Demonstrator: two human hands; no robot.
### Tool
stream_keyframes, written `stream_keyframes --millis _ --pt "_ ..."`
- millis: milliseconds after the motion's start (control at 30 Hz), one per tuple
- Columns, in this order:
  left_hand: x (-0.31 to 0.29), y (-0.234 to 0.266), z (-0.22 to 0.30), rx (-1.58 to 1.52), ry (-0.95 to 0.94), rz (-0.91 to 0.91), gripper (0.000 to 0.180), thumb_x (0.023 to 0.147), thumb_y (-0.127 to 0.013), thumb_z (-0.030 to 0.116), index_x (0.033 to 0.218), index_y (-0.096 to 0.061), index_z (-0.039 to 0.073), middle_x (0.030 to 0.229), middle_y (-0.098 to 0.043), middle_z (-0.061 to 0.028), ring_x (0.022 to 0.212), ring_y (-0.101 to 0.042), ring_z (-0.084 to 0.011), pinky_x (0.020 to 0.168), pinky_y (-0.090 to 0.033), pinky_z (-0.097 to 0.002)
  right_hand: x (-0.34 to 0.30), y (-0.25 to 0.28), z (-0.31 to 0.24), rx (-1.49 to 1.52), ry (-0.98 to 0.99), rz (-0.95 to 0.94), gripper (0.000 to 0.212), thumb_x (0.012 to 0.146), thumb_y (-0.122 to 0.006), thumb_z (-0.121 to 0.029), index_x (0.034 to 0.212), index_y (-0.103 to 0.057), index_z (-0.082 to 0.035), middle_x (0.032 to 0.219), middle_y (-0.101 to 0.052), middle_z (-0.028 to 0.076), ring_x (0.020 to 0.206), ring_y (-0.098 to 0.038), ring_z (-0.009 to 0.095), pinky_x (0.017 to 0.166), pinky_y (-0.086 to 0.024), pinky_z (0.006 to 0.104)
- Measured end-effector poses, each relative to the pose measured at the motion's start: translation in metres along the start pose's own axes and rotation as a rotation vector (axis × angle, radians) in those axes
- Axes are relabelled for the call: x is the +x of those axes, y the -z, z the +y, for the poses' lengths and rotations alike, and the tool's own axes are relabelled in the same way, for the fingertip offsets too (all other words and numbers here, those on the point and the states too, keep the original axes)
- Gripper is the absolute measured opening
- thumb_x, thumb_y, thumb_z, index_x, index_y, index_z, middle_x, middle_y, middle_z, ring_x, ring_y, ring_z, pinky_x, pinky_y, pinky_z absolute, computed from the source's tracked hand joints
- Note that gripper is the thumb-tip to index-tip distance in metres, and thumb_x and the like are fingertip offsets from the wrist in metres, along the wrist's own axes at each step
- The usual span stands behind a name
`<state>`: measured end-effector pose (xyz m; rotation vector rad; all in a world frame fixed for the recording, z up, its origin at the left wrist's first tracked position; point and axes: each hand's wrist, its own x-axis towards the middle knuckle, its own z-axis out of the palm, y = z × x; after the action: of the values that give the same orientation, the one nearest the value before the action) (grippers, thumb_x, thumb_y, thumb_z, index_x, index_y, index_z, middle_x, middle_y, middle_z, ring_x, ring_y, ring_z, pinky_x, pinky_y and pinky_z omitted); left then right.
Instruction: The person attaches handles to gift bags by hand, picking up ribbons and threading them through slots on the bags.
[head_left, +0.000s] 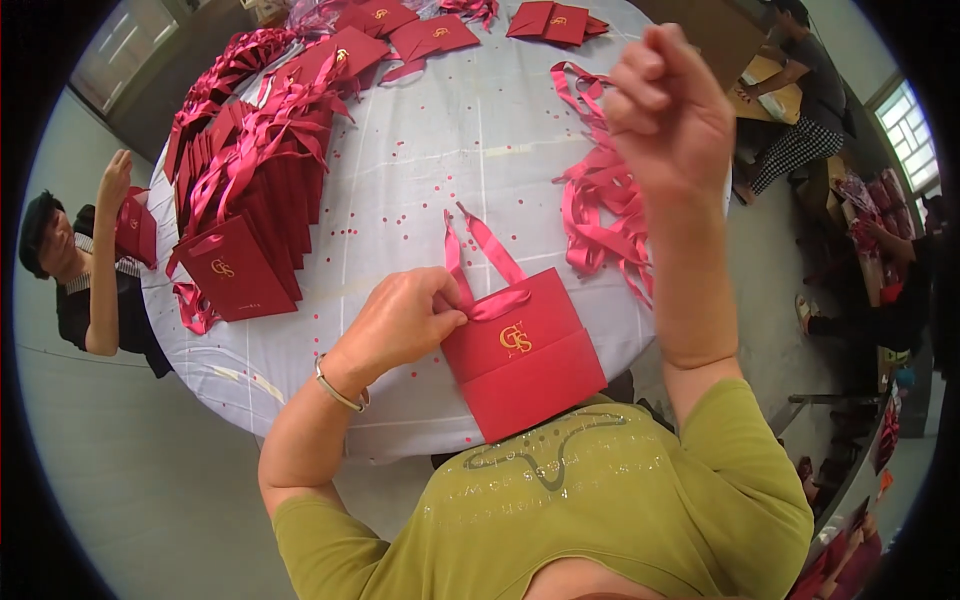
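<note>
head view: left grip (405, 320) pinching red bag (522, 355) ribbon; right grip (668, 105) fisted, raised well apart

A flat, folded red paper gift bag (522, 358) with a gold emblem on its front lies on the white-covered tabletop (440, 150), just in front of the person's body. Its bottom edge points toward the person and its open top away, and a crease runs across its lower half. A pink satin ribbon handle (480, 262) is threaded at its top edge: two strands rise away from the bag and a loop lies flat across the front.
</note>
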<state>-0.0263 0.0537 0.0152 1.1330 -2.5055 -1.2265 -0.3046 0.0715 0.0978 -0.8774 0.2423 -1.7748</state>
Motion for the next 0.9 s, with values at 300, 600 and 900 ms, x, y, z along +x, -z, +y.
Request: stream_keyframes --millis 300,600,900 --pt "-0.004 -0.003 0.013 -0.023 -0.051 -0.088 0.013 0.076 -0.071 0.007 0.087 -0.070 0.000 0.069 -0.067 -0.0116 0.060 -0.065 -0.0213 0.058 -0.051 -0.0341 -0.027 0.004 -0.036 -0.252 0.116 0.135 0.013 0.093 -0.063 -0.016 0.092 -0.066 -0.003 0.073 -0.059 0.001 0.055 -0.047 0.006 0.046 -0.033 0.0206" --pt "-0.004 0.007 -0.004 -0.054 0.042 -0.070 0.013 0.074 -0.076 0.005 0.077 -0.065 -0.001 0.068 -0.065 -0.0076 0.059 -0.060 -0.0144 0.055 -0.047 -0.0283 -0.148 0.013 -0.040 -1.191 -0.776 -0.037 0.015 0.090 -0.069 -0.018 0.089 -0.070 -0.003 0.071 -0.065 0.000 0.063 -0.059 0.006 0.057 -0.048 0.0243" --pt "0.010 0.025 -0.029 -0.476 0.224 -0.223 0.009 0.083 -0.069 0.005 0.086 -0.062 0.000 0.067 -0.062 -0.0030 0.055 -0.057 -0.0084 0.049 -0.044 -0.0211 -0.198 0.014 -0.025 -0.984 -1.070 0.116 0.030 0.090 -0.069 -0.031 0.084 -0.070 -0.001 0.071 -0.065 0.001 0.059 -0.059 0.008 0.054 -0.047 0.0248"
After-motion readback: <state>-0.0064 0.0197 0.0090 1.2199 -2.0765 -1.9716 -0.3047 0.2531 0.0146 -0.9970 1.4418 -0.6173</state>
